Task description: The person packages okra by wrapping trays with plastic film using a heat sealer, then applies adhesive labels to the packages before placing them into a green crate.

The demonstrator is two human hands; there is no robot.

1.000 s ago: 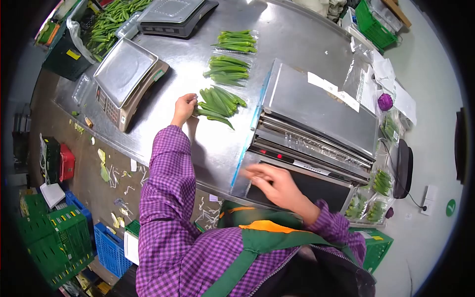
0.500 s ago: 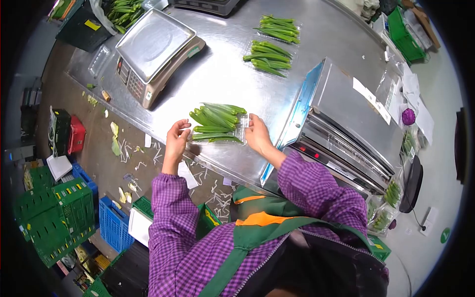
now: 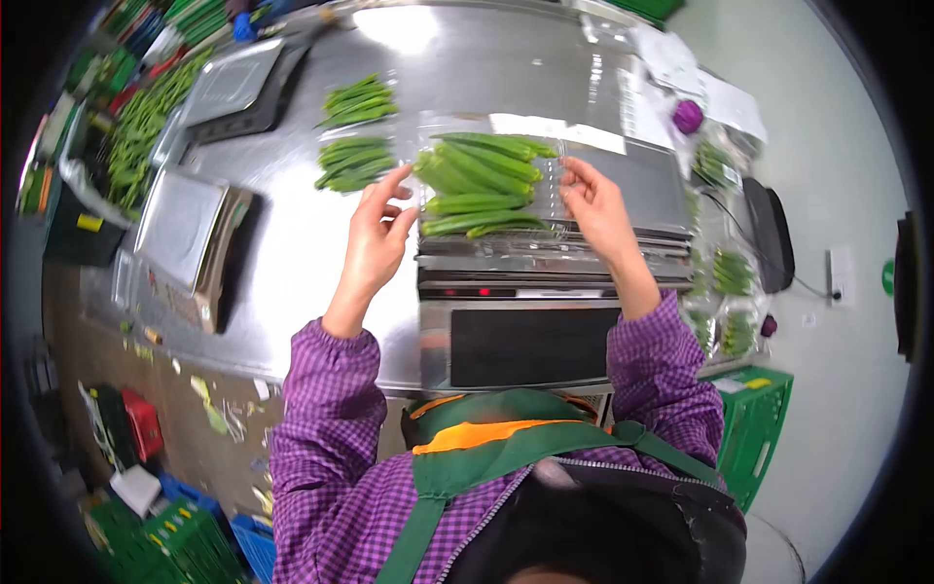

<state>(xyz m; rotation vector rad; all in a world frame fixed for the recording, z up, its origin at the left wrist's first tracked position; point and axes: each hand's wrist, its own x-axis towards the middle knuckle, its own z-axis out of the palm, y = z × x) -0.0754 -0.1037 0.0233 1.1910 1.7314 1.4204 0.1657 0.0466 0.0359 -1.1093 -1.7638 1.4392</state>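
Note:
A clear plastic tray of okra (image 3: 482,183) is held level above the wrapping machine (image 3: 632,175), its long green pods lying side by side. At the tray's left end, my left hand (image 3: 377,234) grips the edge with thumb and fingers. My right hand (image 3: 595,209) holds the opposite end, fingers curled at the clear rim. Just left of the machine, two more trays of okra, an upper one (image 3: 358,100) and a lower one (image 3: 353,163), lie on the steel table (image 3: 302,253).
A weighing scale (image 3: 180,229) stands on the table's left side, with another scale (image 3: 233,88) behind it. Loose okra (image 3: 156,127) fills a lined crate at far left. Wrapped packs (image 3: 732,273) and a purple roll (image 3: 687,117) lie right of the machine. A green crate (image 3: 754,428) is at lower right.
Both hands have carried the tray of okra from the table near the scale to the right, over the wrapping machine. My view has turned right as well.

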